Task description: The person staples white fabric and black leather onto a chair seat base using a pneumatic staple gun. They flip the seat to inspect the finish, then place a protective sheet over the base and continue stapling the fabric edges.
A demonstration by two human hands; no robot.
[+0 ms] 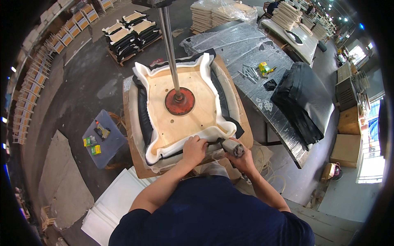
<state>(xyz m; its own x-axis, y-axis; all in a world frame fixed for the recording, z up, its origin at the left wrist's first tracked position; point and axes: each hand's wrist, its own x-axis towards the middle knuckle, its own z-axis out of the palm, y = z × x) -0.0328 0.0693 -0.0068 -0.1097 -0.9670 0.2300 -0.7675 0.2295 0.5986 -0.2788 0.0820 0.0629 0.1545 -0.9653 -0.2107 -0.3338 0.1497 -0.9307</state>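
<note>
A plywood seat panel (158,98) lies face up on the stand, ringed by a white foam edge (209,133) and black cover material (223,100). A red round press plate (179,107) on a metal rod bears down on its middle. At the near side, my left hand (194,150) is closed on the foam edge, fingers curled over it. My right hand (245,163) grips a grey tool that looks like an air staple gun (233,147). Its nose points at the near right edge of the seat, close to my left hand; whether it touches is hard to see.
To the right, a plastic-covered table (246,53) carries a stack of black sheets (303,102), metal strips (248,74) and a yellow-green box (264,67). A small stool (107,143) with boxes stands left. White sheets (119,197) lie low left; padded panels (133,35) are stacked beyond.
</note>
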